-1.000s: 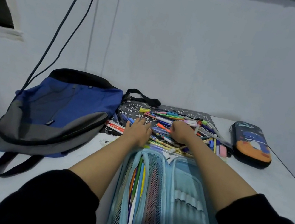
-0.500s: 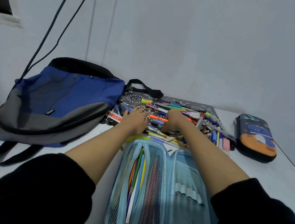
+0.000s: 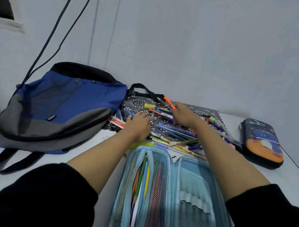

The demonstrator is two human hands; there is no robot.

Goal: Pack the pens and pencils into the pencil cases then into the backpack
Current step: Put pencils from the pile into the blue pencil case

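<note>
A light blue pencil case (image 3: 194, 207) lies open before me, its left mesh pocket holding several pencils. Beyond it a heap of pens and pencils (image 3: 177, 134) covers a black patterned mat (image 3: 138, 101). My right hand (image 3: 183, 115) is raised over the heap and grips a small bunch of pens, an orange one (image 3: 168, 101) sticking up to the left. My left hand (image 3: 138, 124) rests flat on the heap's left edge, fingers straight. A blue and grey backpack (image 3: 59, 109) lies flat at the left.
A dark pencil case (image 3: 261, 143) with an orange and blue print lies shut at the right, near the table's right edge. Two dark cables (image 3: 64, 24) hang down the wall behind the backpack. A red-and-white ruler (image 3: 117, 122) pokes out by my left hand.
My right hand has lifted off the heap with a few pens, including the orange one, and moved toward the far side. My left hand stays on the heap.
</note>
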